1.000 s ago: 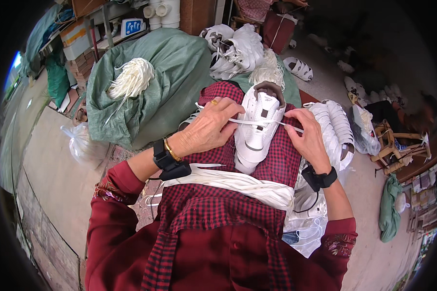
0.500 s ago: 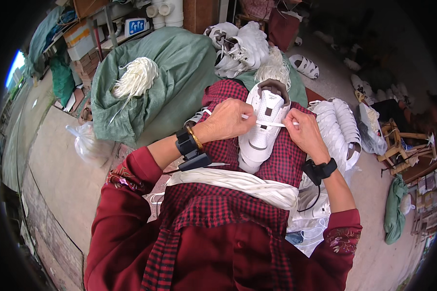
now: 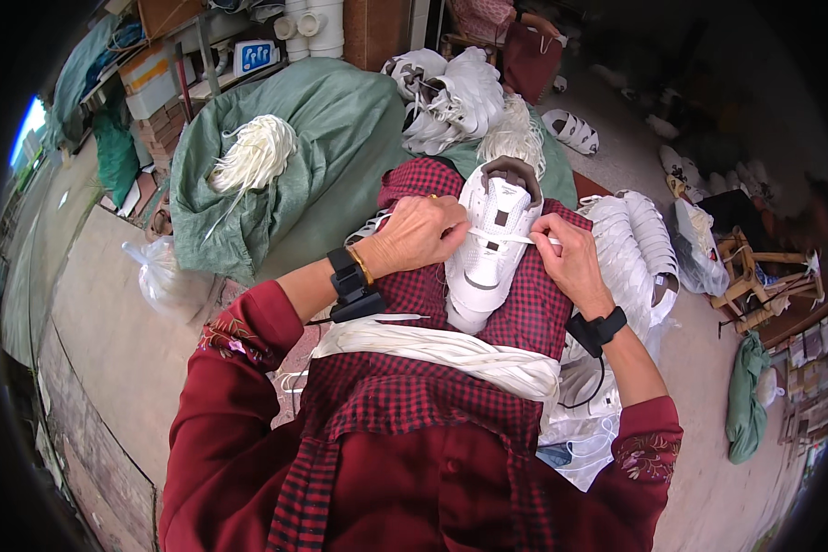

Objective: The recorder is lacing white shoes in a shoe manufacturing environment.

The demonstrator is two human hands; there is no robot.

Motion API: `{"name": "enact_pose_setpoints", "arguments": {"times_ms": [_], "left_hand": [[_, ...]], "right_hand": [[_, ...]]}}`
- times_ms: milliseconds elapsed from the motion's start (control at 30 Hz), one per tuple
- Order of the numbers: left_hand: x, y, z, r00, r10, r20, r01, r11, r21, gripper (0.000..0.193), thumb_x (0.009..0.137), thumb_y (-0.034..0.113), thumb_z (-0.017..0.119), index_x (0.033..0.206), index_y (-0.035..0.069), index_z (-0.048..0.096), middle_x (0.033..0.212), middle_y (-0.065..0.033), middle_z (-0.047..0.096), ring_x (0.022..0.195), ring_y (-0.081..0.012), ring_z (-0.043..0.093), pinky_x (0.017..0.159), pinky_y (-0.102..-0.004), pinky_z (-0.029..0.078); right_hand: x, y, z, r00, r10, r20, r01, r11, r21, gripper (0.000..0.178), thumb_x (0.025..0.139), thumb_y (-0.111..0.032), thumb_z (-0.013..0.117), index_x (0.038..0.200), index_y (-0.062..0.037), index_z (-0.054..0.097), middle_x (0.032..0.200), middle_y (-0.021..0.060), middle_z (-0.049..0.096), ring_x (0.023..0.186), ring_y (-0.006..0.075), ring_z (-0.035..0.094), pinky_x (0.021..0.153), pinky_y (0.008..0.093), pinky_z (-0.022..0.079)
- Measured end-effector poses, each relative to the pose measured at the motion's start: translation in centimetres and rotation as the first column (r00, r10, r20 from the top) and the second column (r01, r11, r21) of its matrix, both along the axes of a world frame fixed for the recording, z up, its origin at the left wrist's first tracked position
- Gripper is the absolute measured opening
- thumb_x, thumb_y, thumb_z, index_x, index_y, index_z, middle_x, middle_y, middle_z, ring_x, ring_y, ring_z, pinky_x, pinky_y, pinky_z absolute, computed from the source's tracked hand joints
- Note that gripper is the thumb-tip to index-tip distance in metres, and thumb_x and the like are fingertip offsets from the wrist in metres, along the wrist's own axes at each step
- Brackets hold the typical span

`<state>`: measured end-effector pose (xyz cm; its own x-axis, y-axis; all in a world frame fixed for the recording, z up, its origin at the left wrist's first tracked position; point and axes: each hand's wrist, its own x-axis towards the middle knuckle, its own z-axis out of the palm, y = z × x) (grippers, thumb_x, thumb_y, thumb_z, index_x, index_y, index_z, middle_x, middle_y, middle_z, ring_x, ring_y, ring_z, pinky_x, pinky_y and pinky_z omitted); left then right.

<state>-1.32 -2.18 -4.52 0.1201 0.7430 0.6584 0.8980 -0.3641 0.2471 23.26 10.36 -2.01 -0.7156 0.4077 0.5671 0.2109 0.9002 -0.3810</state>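
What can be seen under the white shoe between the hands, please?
Red-and-black checked cloth shows along both sides of the white shoe, seemingly continuing beneath; whatever lies directly under it is covered.

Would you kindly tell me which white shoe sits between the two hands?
The sneaker on the checked apron; unlike the others, a white lace spans it from left hand to right hand.

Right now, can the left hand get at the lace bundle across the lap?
Probably yes: the white lace bundle lies uncovered on the checkered apron, close to the left hand, but that hand seems occupied with the lace across the shoe.
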Motion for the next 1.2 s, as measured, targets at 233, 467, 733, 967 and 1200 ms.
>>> {"name": "enact_pose_setpoints", "arguments": {"times_ms": [233,467,733,967,1200], "left_hand": [[-3.0,-0.7,0.1,0.979,-0.086,-0.184,0.088,0.996,0.003,0.025,0.09,0.03,0.069,0.097,0.008,0.061,0.075,-0.0099,0.06,0.066,-0.0325,0.064,0.056,-0.0427,0.05],[-6.1,0.8,-0.2,0.818,-0.099,-0.567,0.166,0.984,0.068,0.024,0.093,0.036,0.065,0.098,0.014,0.057,0.072,-0.0053,0.054,0.057,-0.0241,0.061,0.048,-0.0387,0.049],[-9.0,-2.0,1.2,0.79,-0.013,-0.613,0.084,0.993,0.087,0.017,0.089,0.025,0.066,0.098,0.015,0.054,0.078,-0.0058,0.052,0.058,-0.0232,0.06,0.048,-0.0375,0.05],[-18.8,-9.9,5.4,0.774,0.278,-0.569,-0.29,0.954,0.071,0.014,0.095,0.02,0.061,0.104,0.011,0.056,0.091,-0.0098,0.055,0.071,-0.0302,0.064,0.06,-0.0422,0.054],[-25.8,-20.5,11.7,0.655,0.62,-0.431,-0.621,0.767,0.161,0.012,0.099,0.014,0.055,0.107,0.005,0.055,0.097,-0.0175,0.057,0.085,-0.0426,0.061,0.069,-0.049,0.049]], "right_hand": [[1.7,-0.9,1.2,0.991,-0.021,0.132,0.023,1.0,-0.015,0.013,0.088,-0.007,0.069,0.099,-0.004,0.062,0.085,0.0104,0.066,0.067,0.0278,0.064,0.062,0.0399,0.051],[2.0,1.2,-0.3,0.981,0.054,0.187,-0.108,0.951,0.288,0.011,0.092,-0.006,0.06,0.103,-0.006,0.061,0.084,0.0133,0.059,0.078,0.036,0.063,0.064,0.045,0.052],[6.7,2.1,1.2,0.944,-0.101,0.315,0.004,0.956,0.294,0.008,0.094,-0.009,0.057,0.101,-0.006,0.055,0.088,0.0153,0.059,0.081,0.038,0.063,0.068,0.0485,0.051],[18.6,6.2,4.2,0.818,-0.485,0.31,0.35,0.847,0.401,0.011,0.097,-0.012,0.053,0.104,-0.0036,0.055,0.092,0.021,0.063,0.086,0.044,0.061,0.071,0.0504,0.048],[33.0,7.3,9.7,0.576,-0.803,0.151,0.637,0.557,0.533,0.029,0.105,-0.024,0.043,0.127,-0.008,0.055,0.098,0.0262,0.064,0.093,0.0454,0.063,0.076,0.0504,0.049]]}}
